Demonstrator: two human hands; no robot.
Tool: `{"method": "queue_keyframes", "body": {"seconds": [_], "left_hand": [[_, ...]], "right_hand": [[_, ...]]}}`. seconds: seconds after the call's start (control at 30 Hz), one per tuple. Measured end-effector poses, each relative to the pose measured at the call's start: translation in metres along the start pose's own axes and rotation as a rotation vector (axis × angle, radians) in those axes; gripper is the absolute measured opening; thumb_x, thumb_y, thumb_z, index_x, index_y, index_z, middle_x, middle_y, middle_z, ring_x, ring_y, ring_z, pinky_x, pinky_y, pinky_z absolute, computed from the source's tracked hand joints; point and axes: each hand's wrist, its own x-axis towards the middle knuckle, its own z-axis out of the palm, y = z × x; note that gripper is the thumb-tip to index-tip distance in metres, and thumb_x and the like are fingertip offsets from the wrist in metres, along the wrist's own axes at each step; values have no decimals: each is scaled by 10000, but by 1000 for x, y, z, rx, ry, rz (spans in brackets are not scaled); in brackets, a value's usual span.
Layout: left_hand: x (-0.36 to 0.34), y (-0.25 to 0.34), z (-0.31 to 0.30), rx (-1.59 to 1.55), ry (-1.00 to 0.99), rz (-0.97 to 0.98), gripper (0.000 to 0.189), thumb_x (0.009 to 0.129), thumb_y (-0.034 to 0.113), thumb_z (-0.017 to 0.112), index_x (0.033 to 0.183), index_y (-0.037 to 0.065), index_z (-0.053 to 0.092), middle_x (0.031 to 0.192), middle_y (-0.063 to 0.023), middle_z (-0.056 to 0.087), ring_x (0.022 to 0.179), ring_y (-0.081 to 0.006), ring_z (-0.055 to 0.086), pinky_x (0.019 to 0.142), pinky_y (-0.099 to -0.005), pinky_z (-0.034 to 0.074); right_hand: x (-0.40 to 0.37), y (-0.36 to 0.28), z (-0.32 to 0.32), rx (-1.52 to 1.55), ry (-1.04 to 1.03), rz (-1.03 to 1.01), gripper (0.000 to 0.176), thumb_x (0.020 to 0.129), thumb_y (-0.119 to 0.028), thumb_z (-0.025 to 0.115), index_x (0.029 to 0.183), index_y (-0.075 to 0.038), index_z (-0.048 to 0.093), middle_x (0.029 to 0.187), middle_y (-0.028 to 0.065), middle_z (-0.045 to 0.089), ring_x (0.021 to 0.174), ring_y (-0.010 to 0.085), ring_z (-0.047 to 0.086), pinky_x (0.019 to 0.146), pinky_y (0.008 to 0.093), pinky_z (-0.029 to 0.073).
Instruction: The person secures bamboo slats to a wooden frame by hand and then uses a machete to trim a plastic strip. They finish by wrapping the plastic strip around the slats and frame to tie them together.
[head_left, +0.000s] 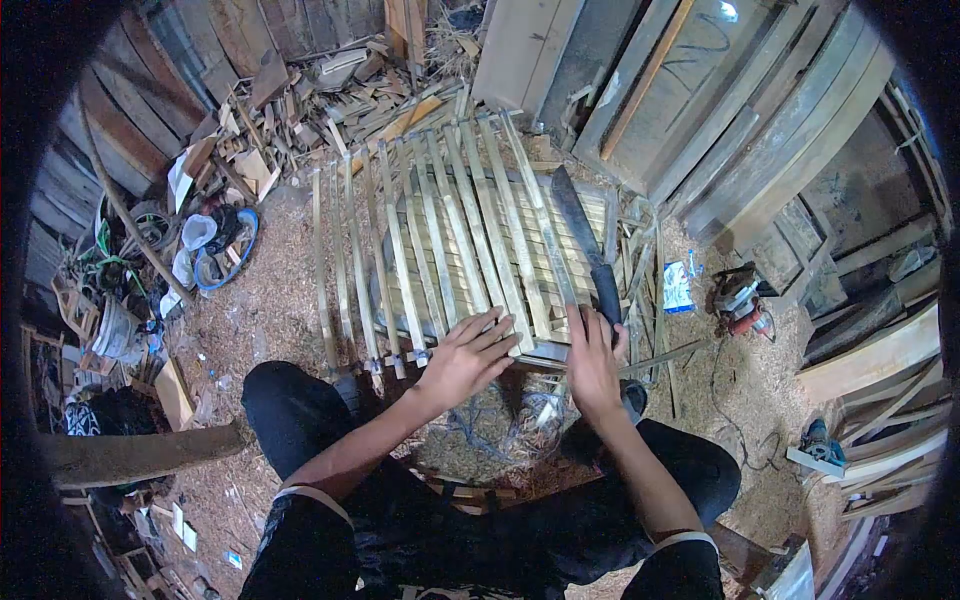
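Several long, pale bamboo strips (435,235) lie side by side over a slatted panel, pointing away from me. My left hand (468,350) rests palm down on the near ends of the strips, its fingers extended. Further right, my right hand (596,368) has its fingers bent at the near end of the rightmost strip, beside the black handle of a machete (605,290). Whether the fingers grip the strip, the handle or both is hard to make out. The machete's dark blade points away from me.
Wood scraps (300,130) are heaped at the back left. A blue-rimmed basin (228,250) sits at left. On the right are a red power tool (745,312), a blue tool (820,445) and leaning boards (780,130). Wood shavings cover the floor.
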Motion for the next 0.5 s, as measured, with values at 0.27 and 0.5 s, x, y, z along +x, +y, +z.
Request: {"method": "queue_keyframes", "body": {"seconds": [0.27, 0.5], "left_hand": [[-8, 0, 2, -93, 30, -160, 448, 919, 128, 727, 1355, 64, 643, 1524, -187, 514, 1470, -346, 427, 1171, -469, 422], [-12, -7, 9, -78, 37, -86, 432, 898, 135, 748, 1309, 32, 671, 1496, -171, 549, 1419, -340, 495, 1147, -470, 443]], "right_hand": [[2, 1, 3, 80, 72, -7, 410, 872, -44, 643, 1277, -92, 606, 1358, 155, 532, 1348, 304, 463, 1100, 566, 230], [5, -6, 3, -19, 151, -25, 381, 880, -70, 654, 1260, -91, 624, 1334, 145, 549, 1345, 304, 463, 1096, 554, 237]]}}
